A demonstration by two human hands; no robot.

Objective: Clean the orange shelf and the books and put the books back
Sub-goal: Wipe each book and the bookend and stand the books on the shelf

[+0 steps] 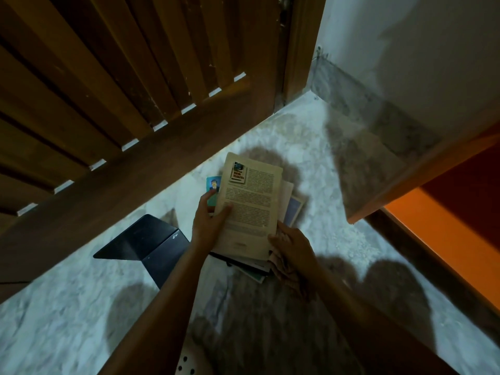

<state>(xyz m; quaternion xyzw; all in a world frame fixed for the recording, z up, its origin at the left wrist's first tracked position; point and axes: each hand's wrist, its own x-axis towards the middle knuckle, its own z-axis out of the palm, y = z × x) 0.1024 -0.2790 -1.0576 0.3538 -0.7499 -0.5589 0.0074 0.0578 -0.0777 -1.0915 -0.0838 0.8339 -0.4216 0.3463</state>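
A yellowed book (250, 204) with printed text on its back cover lies on top of a stack of books (292, 209) on the marble floor. My left hand (209, 221) grips the top book's left edge, thumb on the cover. My right hand (290, 249) holds the book's lower right corner together with a pinkish cloth (284, 269) bunched under the palm. A book with a teal cover (213, 190) pokes out on the stack's left. The orange shelf (446, 220) shows at the right edge, its inside orange and red.
A black metal bookend (147, 242) lies on the floor left of the stack. A slatted wooden door (121, 104) fills the upper left. A white wall (405, 50) with a grey skirting runs along the upper right. Something white with holes (186, 365) sits at the bottom.
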